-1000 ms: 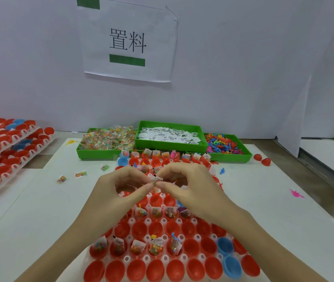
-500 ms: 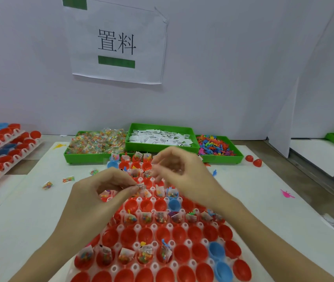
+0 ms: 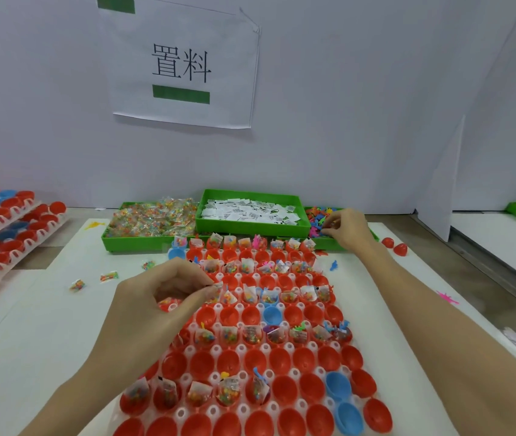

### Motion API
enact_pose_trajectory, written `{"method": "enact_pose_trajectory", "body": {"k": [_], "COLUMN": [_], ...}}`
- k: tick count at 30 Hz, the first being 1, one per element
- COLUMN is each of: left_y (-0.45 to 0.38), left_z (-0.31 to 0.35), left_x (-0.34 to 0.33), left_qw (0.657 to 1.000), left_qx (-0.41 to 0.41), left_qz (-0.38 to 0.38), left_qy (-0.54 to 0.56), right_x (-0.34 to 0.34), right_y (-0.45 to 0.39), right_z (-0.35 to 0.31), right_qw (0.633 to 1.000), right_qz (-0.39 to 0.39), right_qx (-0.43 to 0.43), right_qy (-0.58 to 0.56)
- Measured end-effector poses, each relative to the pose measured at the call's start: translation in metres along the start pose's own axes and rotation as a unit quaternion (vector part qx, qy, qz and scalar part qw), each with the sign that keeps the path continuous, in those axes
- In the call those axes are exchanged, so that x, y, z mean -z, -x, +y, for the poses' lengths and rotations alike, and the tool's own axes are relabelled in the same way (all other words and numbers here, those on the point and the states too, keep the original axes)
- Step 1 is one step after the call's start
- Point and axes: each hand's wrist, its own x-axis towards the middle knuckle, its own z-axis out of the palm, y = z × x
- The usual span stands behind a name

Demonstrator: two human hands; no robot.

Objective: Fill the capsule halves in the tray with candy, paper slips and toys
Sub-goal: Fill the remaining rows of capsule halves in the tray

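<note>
1. Nearest the camera, the tray point(image 3: 184, 413) holds rows of red and blue capsule halves point(image 3: 228, 361); several rows carry candy packets and slips, while the nearest rows and others between sit unfilled.
2. Over the tray's left middle, the left hand point(image 3: 152, 297) has its wrist raised, thumb and forefinger pinching a paper slip point(image 3: 219, 285) above a capsule half. Risk: the light slip could flutter aside or land in a half that already has one.
3. Loose candy packets point(image 3: 77, 285) lie on the counter point(image 3: 30, 341), evidence of spillage.
4. Farther off, the right hand point(image 3: 349, 229) reaches into the toy bin point(image 3: 319, 219), fingers curled down among the toys; whether they grasp one cannot be told. Risk: lifting several toys at once, or dropping one short.
</note>
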Motion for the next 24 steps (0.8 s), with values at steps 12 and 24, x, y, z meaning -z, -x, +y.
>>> {"method": "enact_pose_trajectory", "body": {"k": [12,24], "left_y": [0.000,0.004], "left_z": [0.002,0.010], "left_x": [0.000,-0.005], "left_qw": [1.000,0.999], "left_qx": [0.008,0.024], "left_qz": [0.010,0.007], "left_qy": [-0.007,0.034], "right_x": [-0.013,0.034], "right_y": [0.003,0.128], "right_z": [-0.004,-0.068], "right_qw": [0.988,0.859], "right_qz": [0.078,-0.063], "right_qx": [-0.048,0.044], "right_qy": [-0.123,-0.506]}}
